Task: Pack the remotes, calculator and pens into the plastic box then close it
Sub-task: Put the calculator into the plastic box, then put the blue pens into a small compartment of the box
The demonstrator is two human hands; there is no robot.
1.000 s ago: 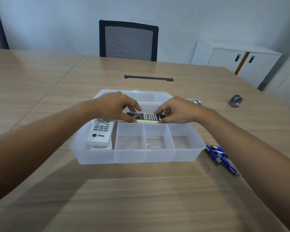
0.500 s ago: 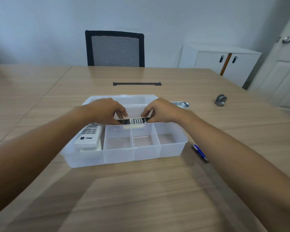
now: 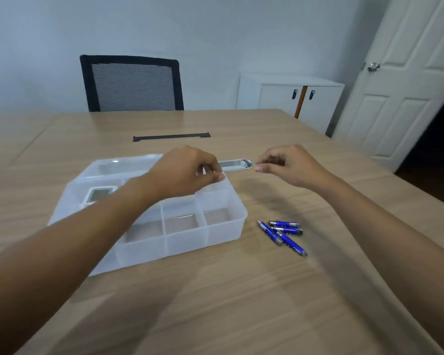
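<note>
Hands: left hand (image 3: 187, 172) and right hand (image 3: 287, 165) apart, loosely curled, empty. Plastic box (image 3: 223, 234) under the left; blue pens (image 3: 282, 234) on desk (image 3: 215, 303), near the right wrist.

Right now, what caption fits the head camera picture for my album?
Two bare hands, left hand and right hand, above a clear plastic compartment box; blue pens wait on the wooden table.

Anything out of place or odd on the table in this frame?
Only the pens: they lie in a loose, crossed heap on the table right of the box, not yet packed. Nothing looks spilled or damaged.
</note>
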